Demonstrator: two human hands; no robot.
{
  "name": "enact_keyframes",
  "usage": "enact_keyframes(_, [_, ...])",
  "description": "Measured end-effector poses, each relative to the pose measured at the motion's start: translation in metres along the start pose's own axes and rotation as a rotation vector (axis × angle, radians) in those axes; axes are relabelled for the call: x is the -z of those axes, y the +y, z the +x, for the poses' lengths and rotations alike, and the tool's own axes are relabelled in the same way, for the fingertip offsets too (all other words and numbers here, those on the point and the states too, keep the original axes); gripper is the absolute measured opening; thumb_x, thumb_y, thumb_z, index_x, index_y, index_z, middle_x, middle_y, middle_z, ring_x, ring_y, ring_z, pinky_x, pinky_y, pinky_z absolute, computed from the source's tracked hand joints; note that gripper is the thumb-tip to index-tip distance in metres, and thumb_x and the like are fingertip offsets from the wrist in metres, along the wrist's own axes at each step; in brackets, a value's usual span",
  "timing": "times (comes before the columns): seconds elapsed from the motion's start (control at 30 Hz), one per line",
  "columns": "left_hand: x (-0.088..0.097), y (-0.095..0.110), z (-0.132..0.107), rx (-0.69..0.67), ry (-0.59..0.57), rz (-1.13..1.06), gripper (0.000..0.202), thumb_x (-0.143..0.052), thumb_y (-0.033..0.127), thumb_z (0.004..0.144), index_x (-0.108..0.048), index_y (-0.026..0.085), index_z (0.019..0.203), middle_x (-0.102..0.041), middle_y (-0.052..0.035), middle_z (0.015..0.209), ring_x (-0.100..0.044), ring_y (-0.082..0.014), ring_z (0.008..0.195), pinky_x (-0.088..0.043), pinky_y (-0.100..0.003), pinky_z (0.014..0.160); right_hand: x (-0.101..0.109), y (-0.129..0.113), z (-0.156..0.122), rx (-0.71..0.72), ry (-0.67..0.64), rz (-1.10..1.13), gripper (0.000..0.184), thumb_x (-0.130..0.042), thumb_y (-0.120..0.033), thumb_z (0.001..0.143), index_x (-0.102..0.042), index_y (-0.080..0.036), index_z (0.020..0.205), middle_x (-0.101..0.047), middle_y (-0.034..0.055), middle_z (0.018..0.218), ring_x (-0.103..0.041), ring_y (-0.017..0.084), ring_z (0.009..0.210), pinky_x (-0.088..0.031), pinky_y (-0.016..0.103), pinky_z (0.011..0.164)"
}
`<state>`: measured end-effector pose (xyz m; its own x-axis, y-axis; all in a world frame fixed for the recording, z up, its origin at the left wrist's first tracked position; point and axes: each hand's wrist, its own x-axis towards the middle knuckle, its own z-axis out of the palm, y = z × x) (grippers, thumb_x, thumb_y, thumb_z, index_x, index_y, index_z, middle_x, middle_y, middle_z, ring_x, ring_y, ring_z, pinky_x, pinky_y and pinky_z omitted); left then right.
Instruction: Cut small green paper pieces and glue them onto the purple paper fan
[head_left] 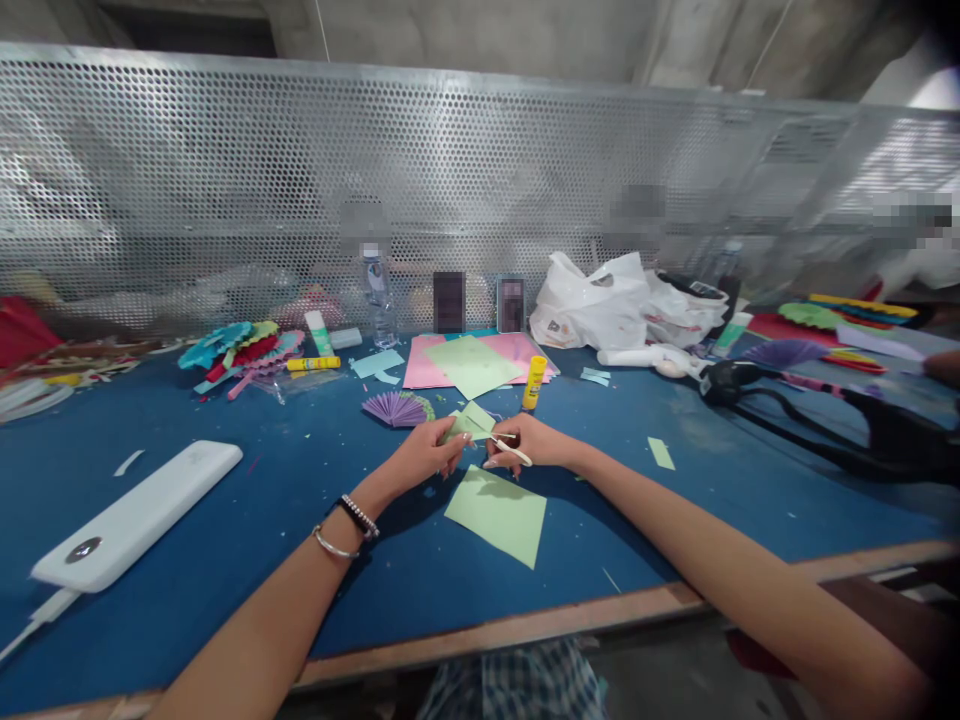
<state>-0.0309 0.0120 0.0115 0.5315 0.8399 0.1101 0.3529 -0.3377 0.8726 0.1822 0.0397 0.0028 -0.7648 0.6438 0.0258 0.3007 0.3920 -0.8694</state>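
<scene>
- Pale green paper piece (pixel 478 417), at the centre of the frame, is held just above a blue tabletop (pixel 360 610).
- The left hand (pixel 433 447), wearing bracelets at its wrist, grasps this piece by its left side between thumb and fingers, apparently to steady it and leave the other side free.
- The right hand (pixel 531 442) grips white-handled scissors (pixel 517 453), blades pointing left towards the paper; this seems to suit a cut from the right. How far the blades are parted is too small to tell.
- A larger green sheet (pixel 499 515) lies flat just below the hands, seemingly within easy reach.
- A yellow glue stick (pixel 535 382) stands upright just beyond the right hand, probably so that it can be picked up readily.
- A purple pleated paper fan (pixel 397 408) lies beyond the left hand, left of centre.
- Towards the upper centre, another green sheet (pixel 472 366) rests on pink sheets (pixel 420 368), perhaps stacked there to keep the near work area free.
- A white power bank (pixel 142 515), cable attached, lies at lower left, well apart from the hands.
</scene>
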Motion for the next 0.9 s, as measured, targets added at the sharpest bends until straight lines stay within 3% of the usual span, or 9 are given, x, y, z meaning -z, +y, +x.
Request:
enact_keyframes(0.5, [-0.0040, -0.0009, 0.0007, 0.015, -0.053, -0.013, 0.032, -0.038, 0.046, 0.083, -0.049, 0.015, 0.079, -0.046, 0.0063, 0.046, -0.042, -0.0075, 0.041, -0.033, -0.020, 0.044, -0.0017, -0.0016, 0.0005, -0.004, -0.006, 0.040, 0.040, -0.065, -0.051, 0.063, -0.050, -0.014, 0.065, -0.048, -0.0039, 0.055, -0.052, 0.010, 0.047, -0.044, 0.020, 0.045])
enact_keyframes(0.9, [-0.0057, -0.0051, 0.0004, 0.020, -0.030, 0.022, 0.032, -0.040, 0.046, 0.082, -0.049, 0.016, 0.074, -0.049, 0.0050, 0.049, -0.046, -0.0085, 0.042, -0.036, -0.020, 0.045, -0.0038, 0.0061, 0.0026, 0.017, 0.039, 0.046, 0.036, -0.065, -0.047, 0.065, -0.051, -0.014, 0.067, -0.048, -0.0044, 0.052, -0.052, 0.010, 0.045, -0.045, 0.021, 0.044])
